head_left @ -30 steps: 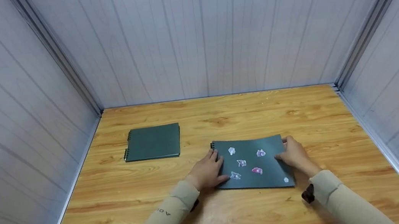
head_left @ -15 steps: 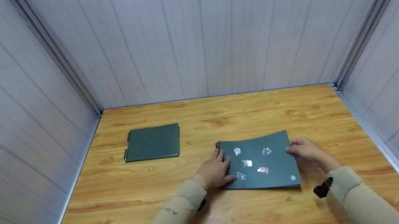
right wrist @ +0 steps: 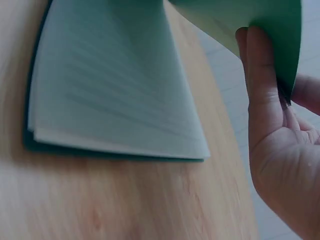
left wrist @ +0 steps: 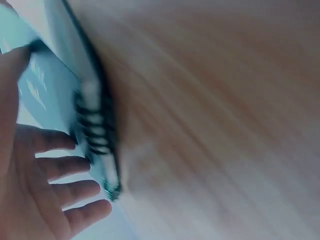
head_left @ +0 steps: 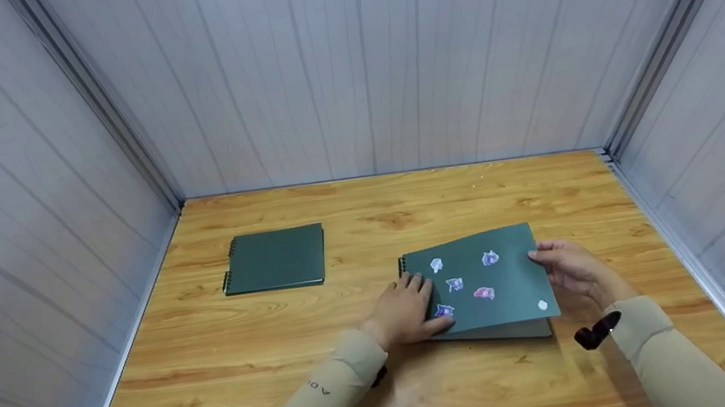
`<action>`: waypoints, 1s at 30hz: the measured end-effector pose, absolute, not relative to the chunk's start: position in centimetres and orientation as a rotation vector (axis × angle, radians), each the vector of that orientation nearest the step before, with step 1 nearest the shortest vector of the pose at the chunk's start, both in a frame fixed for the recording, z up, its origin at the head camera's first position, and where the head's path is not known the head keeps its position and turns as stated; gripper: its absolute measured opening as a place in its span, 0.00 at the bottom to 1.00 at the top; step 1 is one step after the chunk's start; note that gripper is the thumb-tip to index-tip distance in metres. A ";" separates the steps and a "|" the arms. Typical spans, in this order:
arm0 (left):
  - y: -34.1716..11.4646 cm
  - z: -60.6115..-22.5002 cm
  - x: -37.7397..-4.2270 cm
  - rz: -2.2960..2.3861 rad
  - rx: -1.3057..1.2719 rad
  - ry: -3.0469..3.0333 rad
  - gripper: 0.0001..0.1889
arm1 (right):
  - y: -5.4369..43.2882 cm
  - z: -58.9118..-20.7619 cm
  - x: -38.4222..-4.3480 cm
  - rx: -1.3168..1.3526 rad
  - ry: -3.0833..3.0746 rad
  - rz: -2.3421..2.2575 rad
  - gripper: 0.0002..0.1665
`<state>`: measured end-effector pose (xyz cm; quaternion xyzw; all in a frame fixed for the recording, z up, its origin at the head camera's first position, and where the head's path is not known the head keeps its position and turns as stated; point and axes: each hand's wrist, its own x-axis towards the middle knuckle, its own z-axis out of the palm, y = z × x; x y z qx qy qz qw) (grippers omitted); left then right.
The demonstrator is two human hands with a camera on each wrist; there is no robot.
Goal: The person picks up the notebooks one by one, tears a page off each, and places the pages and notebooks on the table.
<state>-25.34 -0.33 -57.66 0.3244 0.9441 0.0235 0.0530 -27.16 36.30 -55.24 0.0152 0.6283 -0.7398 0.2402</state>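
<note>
A dark green spiral notebook (head_left: 513,282) with several small purple, pink and white stickers on its cover lies right of the table's middle. My right hand (head_left: 578,270) pinches the cover's right edge between thumb and fingers and holds it raised. In the right wrist view the pale pages (right wrist: 115,90) show below the lifted cover (right wrist: 280,40), with the right hand (right wrist: 285,130) at its edge. My left hand (head_left: 408,309) rests with spread fingers on the cover's left side by the binding. The left wrist view shows the left hand (left wrist: 45,175) beside the black spiral rings (left wrist: 95,125).
A second dark green spiral notebook (head_left: 277,259), without stickers, lies shut on the wooden table (head_left: 388,396) at the left. White panelled walls (head_left: 372,62) enclose the table at the back and both sides.
The right hand has moved right and upward, lifting the cover's right edge so that a gap shows beneath it. The left hand and the stickered notebook have shifted slightly right.
</note>
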 end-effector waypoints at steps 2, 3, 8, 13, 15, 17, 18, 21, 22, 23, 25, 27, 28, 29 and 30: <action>0.2 -57.0 -24.9 0.097 1.022 2.884 0.50 | 36.1 -54.8 -27.2 0.049 1.683 -2.066 0.12; 0.5 -56.7 -24.7 0.112 1.037 2.890 0.51 | 35.9 -54.6 -27.3 0.051 1.664 -2.086 0.13; 2.3 -55.2 -23.2 0.143 1.030 2.927 0.51 | 34.9 -53.8 -27.5 0.056 1.552 -2.182 0.17; 4.0 -54.3 -21.9 -0.056 1.000 3.021 0.44 | 33.5 -53.3 -27.7 0.014 1.485 -2.222 0.19; 4.6 -54.0 -21.4 -0.143 1.005 3.055 0.40 | 33.0 -53.0 -27.8 0.003 1.473 -2.227 0.19; 5.2 -53.8 -21.1 -0.199 1.021 3.086 0.36 | 32.6 -52.7 -27.9 -0.001 1.470 -2.234 0.19; 5.4 -53.7 -21.0 -0.217 1.036 3.108 0.34 | 32.5 -52.6 -27.9 -0.001 1.472 -2.235 0.18; 6.0 -53.6 -20.7 -0.279 1.091 3.182 0.30 | 32.0 -52.1 -27.9 -0.017 1.500 -2.224 0.18; 6.1 -53.6 -20.6 -0.315 1.113 3.208 0.29 | 31.9 -51.9 -27.9 -0.026 1.512 -2.219 0.17; 6.2 -53.7 -20.5 -0.348 1.134 3.230 0.29 | 31.9 -51.8 -27.9 -0.035 1.520 -2.213 0.17; 6.3 -53.8 -20.5 -0.408 1.172 3.270 0.28 | 31.9 -51.6 -27.9 -0.053 1.526 -2.203 0.18; 6.3 -53.9 -20.4 -0.450 1.197 3.295 0.28 | 31.9 -51.6 -27.9 -0.086 1.512 -2.213 0.20; 6.3 -54.0 -20.4 -0.449 1.204 3.302 0.28 | 32.1 -51.6 -27.9 -0.107 1.494 -2.224 0.21; 6.3 -54.0 -20.4 -0.434 1.208 3.312 0.28 | 32.2 -51.6 -27.9 -0.131 1.473 -2.235 0.23; 6.3 -54.0 -20.4 -0.413 1.210 3.323 0.28 | 32.3 -51.7 -27.9 -0.155 1.455 -2.247 0.24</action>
